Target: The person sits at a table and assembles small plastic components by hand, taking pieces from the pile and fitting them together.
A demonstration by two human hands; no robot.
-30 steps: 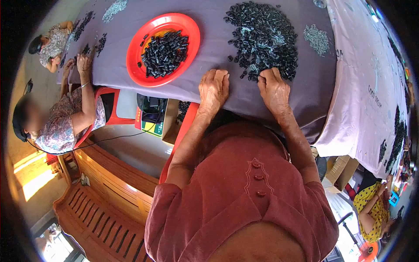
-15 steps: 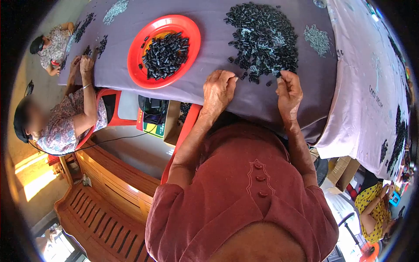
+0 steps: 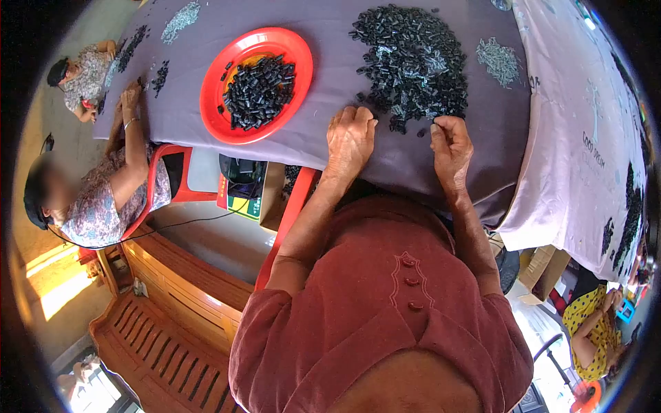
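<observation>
Over purple cloth (image 3: pixel 334 72), right hand (image 3: pixel 452 148) (near black pieces (image 3: pixel 406 76)) has shifted rightward.

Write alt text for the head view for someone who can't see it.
A person's left hand and right hand, fingers curled, are beside a heap of small black pieces on a purplish tablecloth. Left of the heap sits a red plate holding similar pieces.

A broad, loose heap of small, glossy black pieces (image 3: pixel 406 51), short and tube-like, lies scattered at all angles on a purple-grey tablecloth (image 3: pixel 330 48), with pale, translucent bits (image 3: pixel 435 65) strewn over its middle. A few strays sit just off its near edge, and more such black pieces are mounded inside a round red plate (image 3: pixel 209 115).
</observation>
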